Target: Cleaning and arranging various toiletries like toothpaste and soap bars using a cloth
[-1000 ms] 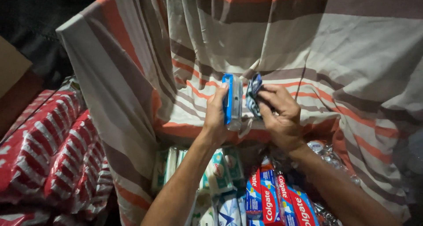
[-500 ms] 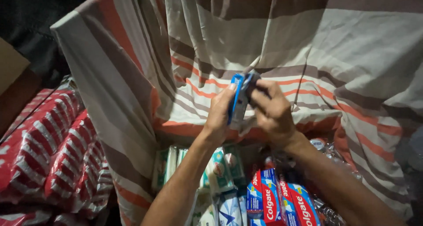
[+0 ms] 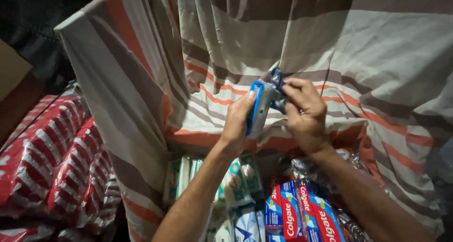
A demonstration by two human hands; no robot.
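our left hand [image 3: 238, 124] grips a blue and white packet [image 3: 259, 107] while our right hand [image 3: 306, 112] fingers pinch its dark wrapper [image 3: 277, 81] before a striped cloth [image 3: 377, 58].

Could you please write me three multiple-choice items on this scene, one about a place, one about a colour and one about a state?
1. Where do the red and blue cartons lie?
A. Below the hands, at the lower edge of the view
B. On top of the striped cloth, above the hands
C. On the far left, beside the red and white packs

2. What colour is the edge of the small pack held between the hands?
A. Green
B. Blue
C. Yellow

3. How is the small pack held?
A. It lies loose on the cloth, untouched
B. One hand alone pinches it
C. Both hands grip it

Answers: 1 A, the cartons sit under the forearms, near the bottom of the view. 2 B, a bright blue rim shows beside the left hand. 3 C, the left hand clasps its side while the right hand fingers its top, in front of the striped cloth.
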